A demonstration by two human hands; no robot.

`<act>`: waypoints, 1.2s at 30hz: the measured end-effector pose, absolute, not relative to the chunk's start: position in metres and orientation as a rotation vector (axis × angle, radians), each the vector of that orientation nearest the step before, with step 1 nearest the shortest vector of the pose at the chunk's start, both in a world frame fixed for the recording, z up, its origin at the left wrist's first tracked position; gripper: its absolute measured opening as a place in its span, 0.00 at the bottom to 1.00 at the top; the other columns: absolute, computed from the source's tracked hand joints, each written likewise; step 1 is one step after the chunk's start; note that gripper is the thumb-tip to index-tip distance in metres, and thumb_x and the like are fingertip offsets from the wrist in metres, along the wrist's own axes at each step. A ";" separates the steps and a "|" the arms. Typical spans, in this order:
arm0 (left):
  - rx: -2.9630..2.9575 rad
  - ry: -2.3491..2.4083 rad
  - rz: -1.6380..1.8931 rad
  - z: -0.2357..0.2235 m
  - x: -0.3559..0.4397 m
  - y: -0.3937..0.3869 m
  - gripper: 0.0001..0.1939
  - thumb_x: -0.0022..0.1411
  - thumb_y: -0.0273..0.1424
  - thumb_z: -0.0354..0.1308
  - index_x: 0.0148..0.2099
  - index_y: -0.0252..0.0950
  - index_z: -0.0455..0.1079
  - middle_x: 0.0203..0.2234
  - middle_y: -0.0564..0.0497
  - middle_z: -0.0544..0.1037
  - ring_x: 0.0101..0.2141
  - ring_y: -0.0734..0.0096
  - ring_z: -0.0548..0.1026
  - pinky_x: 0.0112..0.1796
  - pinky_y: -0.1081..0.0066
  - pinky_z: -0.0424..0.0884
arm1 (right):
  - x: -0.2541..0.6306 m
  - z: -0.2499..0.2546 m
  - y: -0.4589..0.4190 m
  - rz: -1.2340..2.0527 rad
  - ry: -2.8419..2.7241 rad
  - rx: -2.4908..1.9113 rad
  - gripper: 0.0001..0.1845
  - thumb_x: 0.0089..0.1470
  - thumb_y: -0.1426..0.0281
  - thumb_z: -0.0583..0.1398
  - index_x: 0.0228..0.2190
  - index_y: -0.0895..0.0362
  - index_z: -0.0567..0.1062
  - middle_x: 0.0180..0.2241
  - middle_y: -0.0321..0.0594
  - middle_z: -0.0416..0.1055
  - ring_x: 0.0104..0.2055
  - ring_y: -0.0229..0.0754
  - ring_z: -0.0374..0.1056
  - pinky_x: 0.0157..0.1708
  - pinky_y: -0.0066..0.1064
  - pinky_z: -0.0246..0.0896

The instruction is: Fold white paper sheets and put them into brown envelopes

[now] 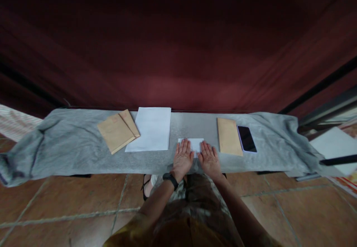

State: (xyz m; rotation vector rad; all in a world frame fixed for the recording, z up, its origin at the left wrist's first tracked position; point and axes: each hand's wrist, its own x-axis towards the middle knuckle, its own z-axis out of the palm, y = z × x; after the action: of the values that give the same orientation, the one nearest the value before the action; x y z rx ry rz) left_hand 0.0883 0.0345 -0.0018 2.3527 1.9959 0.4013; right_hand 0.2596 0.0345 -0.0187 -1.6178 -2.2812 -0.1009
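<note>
A small white piece of paper [196, 143], perhaps folded, lies flat on the grey cloth near its front edge. My left hand [182, 158], with a black band on the wrist, rests palm down on the paper's left part, fingers stretched forward. On its right part my right hand [209, 159] lies flat in the same way, fingers out. The thumbs point toward each other with paper showing between them. Both palms hide the paper's lower corners. Left of my hands is a stack of larger white sheets [153, 130]; to the right lies a brown envelope [229, 137].
Two overlapping brown envelopes [115, 132] lie at the left, touching the white sheets. A dark-screened phone [247, 139] is beside the right envelope. The grey cloth [75, 139] covers a narrow surface, backed by a dark red curtain-like wall [167, 54]. Tiled floor [92, 198] shows below.
</note>
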 end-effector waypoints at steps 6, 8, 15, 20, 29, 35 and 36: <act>2.323 2.005 0.387 -0.003 0.088 0.044 0.30 0.72 0.37 0.40 0.71 0.31 0.51 0.68 0.40 0.58 0.68 0.58 0.54 0.66 0.51 0.50 | 0.258 -0.021 0.036 -0.098 -2.256 -1.622 0.30 0.69 0.63 0.46 0.68 0.59 0.54 0.66 0.50 0.59 0.66 0.51 0.56 0.65 0.50 0.44; 2.331 2.000 0.354 0.002 0.083 0.049 0.29 0.72 0.36 0.40 0.70 0.31 0.54 0.67 0.40 0.60 0.67 0.57 0.56 0.65 0.52 0.51 | 0.258 -0.022 0.036 -0.102 -2.251 -1.626 0.30 0.69 0.63 0.46 0.68 0.60 0.54 0.66 0.50 0.60 0.67 0.51 0.56 0.65 0.49 0.45; 2.357 1.959 0.228 0.027 0.073 0.077 0.24 0.65 0.21 0.45 0.61 0.30 0.66 0.55 0.38 0.73 0.55 0.57 0.70 0.56 0.58 0.65 | 0.256 -0.018 0.034 -0.106 -2.225 -1.625 0.29 0.68 0.64 0.47 0.67 0.59 0.56 0.65 0.48 0.60 0.66 0.52 0.57 0.65 0.49 0.45; 2.397 1.917 0.236 0.048 0.073 0.095 0.15 0.63 0.21 0.49 0.46 0.36 0.74 0.44 0.44 0.77 0.47 0.59 0.74 0.51 0.60 0.68 | 0.256 -0.016 0.033 -0.096 -2.156 -1.627 0.29 0.69 0.64 0.47 0.67 0.58 0.55 0.65 0.48 0.62 0.65 0.50 0.59 0.65 0.48 0.48; 2.547 1.867 0.670 0.093 0.064 0.073 0.11 0.71 0.26 0.47 0.46 0.38 0.71 0.44 0.46 0.77 0.46 0.61 0.73 0.51 0.62 0.68 | 0.271 -0.025 0.033 0.237 -1.723 -1.615 0.30 0.70 0.61 0.40 0.69 0.55 0.48 0.62 0.47 0.65 0.63 0.44 0.62 0.58 0.40 0.62; 2.663 1.711 0.349 0.035 0.053 0.030 0.15 0.66 0.20 0.50 0.49 0.37 0.72 0.49 0.46 0.77 0.50 0.61 0.74 0.55 0.59 0.68 | 0.271 -0.026 0.032 0.265 -1.780 -1.569 0.28 0.69 0.64 0.43 0.66 0.57 0.57 0.60 0.49 0.67 0.62 0.46 0.63 0.59 0.43 0.61; 2.645 1.724 0.349 0.027 0.052 0.024 0.16 0.66 0.20 0.50 0.51 0.37 0.72 0.51 0.46 0.77 0.51 0.61 0.74 0.56 0.59 0.68 | 0.271 -0.026 0.033 0.255 -1.794 -1.561 0.27 0.69 0.65 0.43 0.66 0.57 0.58 0.60 0.49 0.68 0.62 0.46 0.63 0.59 0.44 0.61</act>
State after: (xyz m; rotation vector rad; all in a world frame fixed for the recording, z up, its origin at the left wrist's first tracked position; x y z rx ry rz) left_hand 0.0519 0.0242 0.0273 2.6454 1.7236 0.3490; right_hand 0.2711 0.0329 -0.0262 -1.5610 -1.7939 0.2554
